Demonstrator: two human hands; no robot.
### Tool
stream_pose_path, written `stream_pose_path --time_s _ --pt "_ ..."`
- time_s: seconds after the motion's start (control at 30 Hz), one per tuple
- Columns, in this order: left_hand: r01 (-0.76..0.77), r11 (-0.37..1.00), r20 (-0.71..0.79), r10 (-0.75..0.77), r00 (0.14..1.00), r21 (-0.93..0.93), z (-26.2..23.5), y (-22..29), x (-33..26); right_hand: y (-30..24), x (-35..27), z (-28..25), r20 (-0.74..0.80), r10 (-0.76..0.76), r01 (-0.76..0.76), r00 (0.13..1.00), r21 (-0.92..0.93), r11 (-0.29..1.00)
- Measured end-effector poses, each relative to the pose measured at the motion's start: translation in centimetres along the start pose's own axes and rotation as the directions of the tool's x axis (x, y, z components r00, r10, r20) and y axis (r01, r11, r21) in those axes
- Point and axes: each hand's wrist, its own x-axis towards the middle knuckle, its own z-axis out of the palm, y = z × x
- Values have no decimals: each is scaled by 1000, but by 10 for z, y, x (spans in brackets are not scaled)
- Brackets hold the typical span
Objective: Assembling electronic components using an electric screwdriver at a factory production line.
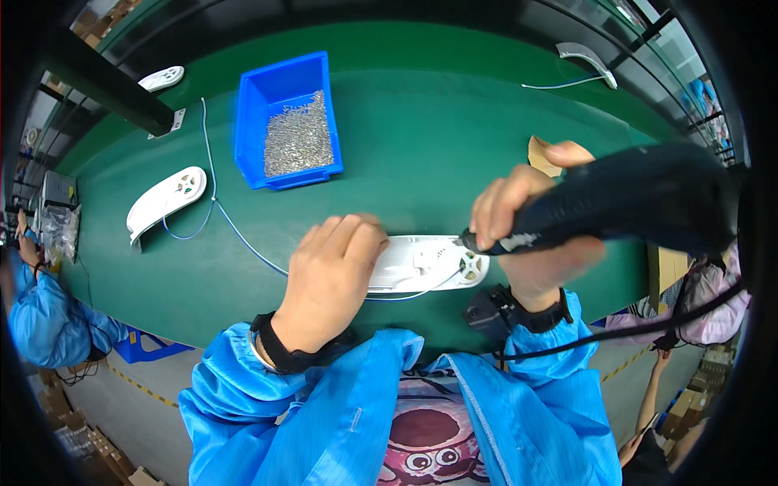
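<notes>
A long white plastic housing [395,267] with one rounded end lies on the green worktable [421,146] in front of me. My left hand [328,275] is closed over its left end, hiding that part. My right hand [539,263] grips a black electric screwdriver [624,202], held nearly level above the table. Its tip meets or hovers by the housing's upper edge, near the rounded end; I cannot tell whether it touches. A thin blue-white cable [247,245] runs left from the housing across the table.
A blue bin [250,134] of small metal screws [300,139] stands behind my left hand. Another white housing [164,197] lies at left. A curved white part [589,58] rests far right. A dark post [113,81] rises at back left. A co-worker's blue sleeve [53,316] shows at far left.
</notes>
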Motion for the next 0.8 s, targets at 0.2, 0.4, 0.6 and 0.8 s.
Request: stream_pose_path --time_s 0.2,0.4,0.6,0.8 --pt "-151 984 -42 148 988 -90 4 11 7 -12 2 15 0 -153 146 988 294 944" --pt "-97 952 -23 94 995 -289 6 15 4 -9 -3 16 30 -135 106 990 463 880" --pt "-56 945 21 66 998 -321 4 14 5 -9 -5 18 64 -164 119 984 446 887" --pt "-23 946 45 40 998 -324 4 14 4 -10 -5 23 82 -208 167 975 351 921"
